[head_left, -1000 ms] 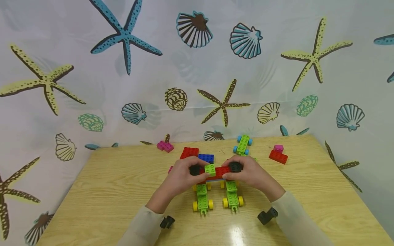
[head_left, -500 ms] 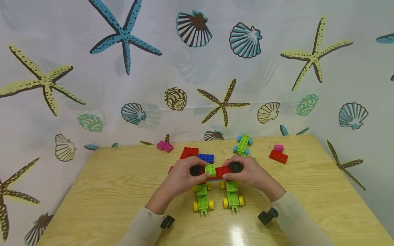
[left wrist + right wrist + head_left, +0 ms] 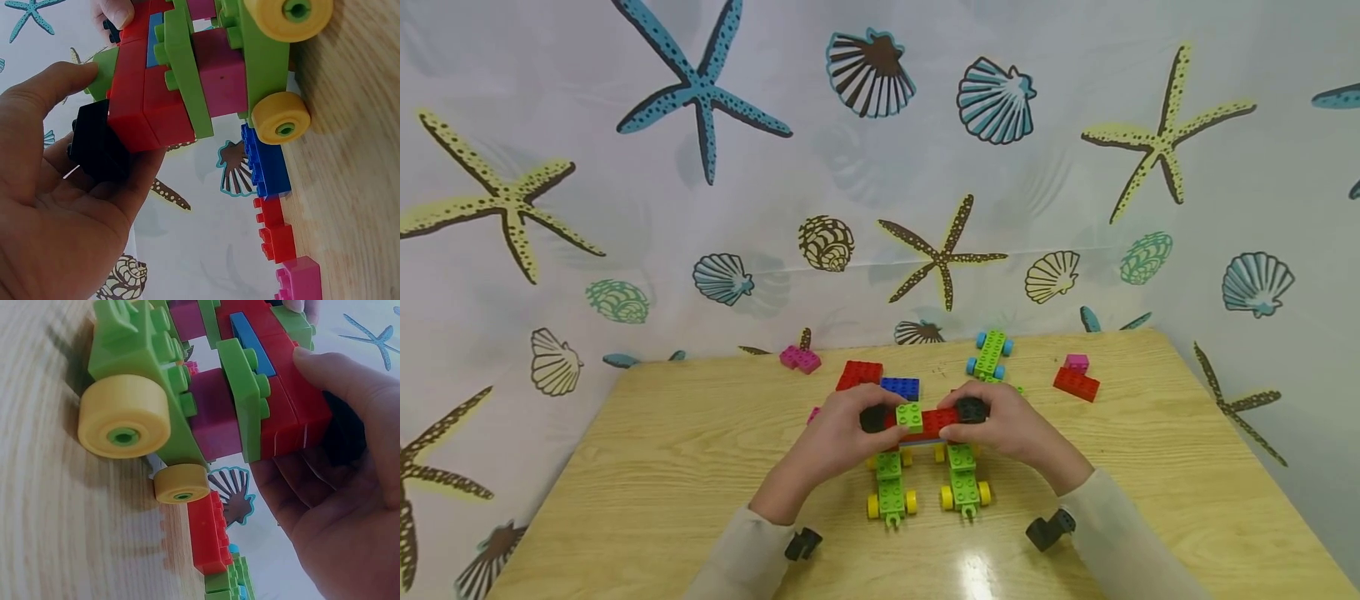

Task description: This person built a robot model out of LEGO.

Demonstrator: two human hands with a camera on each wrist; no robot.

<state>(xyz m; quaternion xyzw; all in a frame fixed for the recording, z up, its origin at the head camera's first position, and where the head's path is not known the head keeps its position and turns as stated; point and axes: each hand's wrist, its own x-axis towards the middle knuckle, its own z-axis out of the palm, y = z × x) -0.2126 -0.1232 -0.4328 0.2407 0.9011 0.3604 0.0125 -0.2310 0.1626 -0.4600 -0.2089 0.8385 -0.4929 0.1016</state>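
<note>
Both hands hold the same structure of toy building blocks, one at each end. My left hand (image 3: pixel 838 429) grips its left end, with the thumb against a small lime brick (image 3: pixel 909 417) and fingers behind a black brick (image 3: pixel 97 144). At the other end my right hand (image 3: pixel 1011 421) grips beside a second black brick (image 3: pixel 972 409), thumb on the near side of the red bricks (image 3: pixel 934 422). Beneath the red layer are lime plates, pink bricks (image 3: pixel 212 412) and a blue brick (image 3: pixel 250 340). Two lime wheeled bases (image 3: pixel 891 493) with yellow wheels carry it on the table.
Behind the structure lie red bricks (image 3: pixel 859 375) and a blue brick (image 3: pixel 900 387). Pink bricks (image 3: pixel 800 358) sit at the back left. A lime base with blue wheels (image 3: pixel 991 353) stands at the back, red and pink bricks (image 3: pixel 1076 384) farther right. A patterned cloth (image 3: pixel 865 183) hangs behind the table.
</note>
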